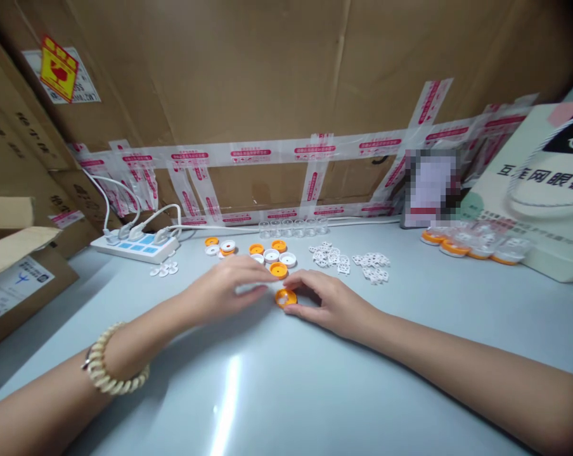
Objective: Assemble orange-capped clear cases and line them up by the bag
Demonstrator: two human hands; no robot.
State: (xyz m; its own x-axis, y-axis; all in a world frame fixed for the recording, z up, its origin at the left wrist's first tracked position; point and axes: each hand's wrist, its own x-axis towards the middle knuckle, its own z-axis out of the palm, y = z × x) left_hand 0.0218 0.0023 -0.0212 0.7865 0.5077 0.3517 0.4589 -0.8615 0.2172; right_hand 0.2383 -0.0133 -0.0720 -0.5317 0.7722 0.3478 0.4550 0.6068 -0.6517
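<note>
- While both forearms lie across the near part of the bench (457,291), a coil bracelet (115,370) sits on the left wrist.
- The right hand (331,304) grips the orange cap (285,297) between the thumb and curled fingers. The cap rests open side up near the middle of the bench.
- The left hand (224,288) reaches in from the left side with its fingers stretched out. The cap lies just to the right of their tips. Whether they pinch some small pale piece, I cannot tell.
- Just behind the fingertips stands a second orange cap (278,270), then a cluster of caps (271,255), orange and white.
- Farther on are white plastic inserts (331,255), a row of clear vials (293,227) near the far edge, and a power strip (139,247) toward the far left corner.
</note>
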